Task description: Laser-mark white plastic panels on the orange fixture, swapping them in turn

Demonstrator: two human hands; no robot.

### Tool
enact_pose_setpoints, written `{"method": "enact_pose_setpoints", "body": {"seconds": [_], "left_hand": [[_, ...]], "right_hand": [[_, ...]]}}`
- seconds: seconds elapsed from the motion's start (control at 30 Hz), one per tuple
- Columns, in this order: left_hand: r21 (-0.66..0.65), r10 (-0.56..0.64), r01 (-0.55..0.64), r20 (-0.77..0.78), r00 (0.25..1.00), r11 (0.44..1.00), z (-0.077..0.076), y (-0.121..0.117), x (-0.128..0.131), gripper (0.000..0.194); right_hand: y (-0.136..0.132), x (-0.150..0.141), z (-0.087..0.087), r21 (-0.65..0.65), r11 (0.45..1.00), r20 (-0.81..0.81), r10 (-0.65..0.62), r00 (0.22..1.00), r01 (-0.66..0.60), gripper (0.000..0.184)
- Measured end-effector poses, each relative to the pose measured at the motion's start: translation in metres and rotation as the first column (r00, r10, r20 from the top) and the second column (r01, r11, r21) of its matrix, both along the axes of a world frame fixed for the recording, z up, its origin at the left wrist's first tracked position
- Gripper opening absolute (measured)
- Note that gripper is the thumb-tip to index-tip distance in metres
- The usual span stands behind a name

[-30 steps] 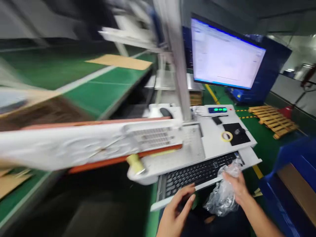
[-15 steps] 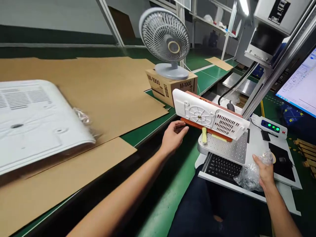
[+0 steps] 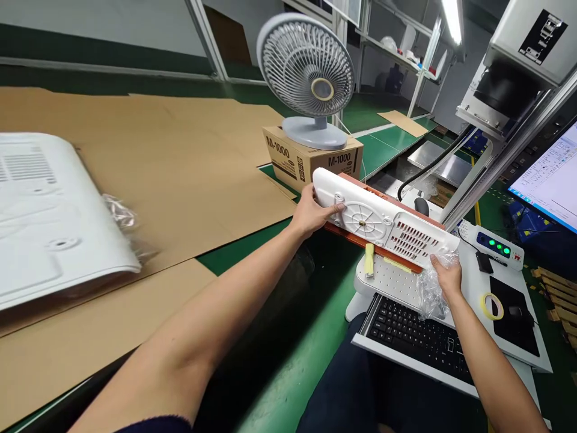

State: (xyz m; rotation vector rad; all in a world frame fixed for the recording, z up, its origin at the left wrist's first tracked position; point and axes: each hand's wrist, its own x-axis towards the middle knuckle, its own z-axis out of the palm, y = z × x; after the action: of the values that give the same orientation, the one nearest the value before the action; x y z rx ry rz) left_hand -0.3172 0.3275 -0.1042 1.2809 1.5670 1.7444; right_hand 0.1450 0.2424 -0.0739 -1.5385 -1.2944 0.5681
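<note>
White vented panel [image 3: 383, 225] is held at both ends above the perforated plate [image 3: 406, 282] of the worktop [image 3: 473, 282], resting against an orange fixture [image 3: 356, 236] just below the fingers. At its near end it is clamped by the left hand [image 3: 311, 213], thumb on the face and fingers curled behind. At its far end it is pinched by the right hand [image 3: 444, 273], and a crumpled clear plastic bag [image 3: 428, 294] is trapped under the same fingers. A slip on that film is judged the main risk: grip on the edge could be lost and the panel dropped onto the keyboard [image 3: 419, 337] beneath the wrist. How firmly the right fingers are closed cannot quite be made out through the plastic.
</note>
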Motion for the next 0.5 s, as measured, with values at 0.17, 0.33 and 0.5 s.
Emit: {"method": "enact_pose_setpoints", "body": {"seconds": [0.17,0.33,0.5], "left_hand": [[-0.111,0.011,-0.011,0.001,1.000,0.994,0.001,-0.002,-0.006,0.104],[-0.226,0.057,-0.067,-0.051,0.997,0.972,0.011,-0.003,-0.005,0.090],[-0.259,0.056,-0.074,-0.073,0.996,0.963,0.022,-0.003,-0.005,0.084]], "right_hand": [[0.004,-0.002,-0.001,-0.044,0.999,0.053,-0.029,0.998,0.032,0.076],[0.005,-0.004,-0.003,-0.053,0.996,0.080,-0.069,0.994,0.073,0.077],[0.007,-0.006,-0.003,-0.052,0.993,0.078,-0.098,0.992,0.102,0.078]]}}
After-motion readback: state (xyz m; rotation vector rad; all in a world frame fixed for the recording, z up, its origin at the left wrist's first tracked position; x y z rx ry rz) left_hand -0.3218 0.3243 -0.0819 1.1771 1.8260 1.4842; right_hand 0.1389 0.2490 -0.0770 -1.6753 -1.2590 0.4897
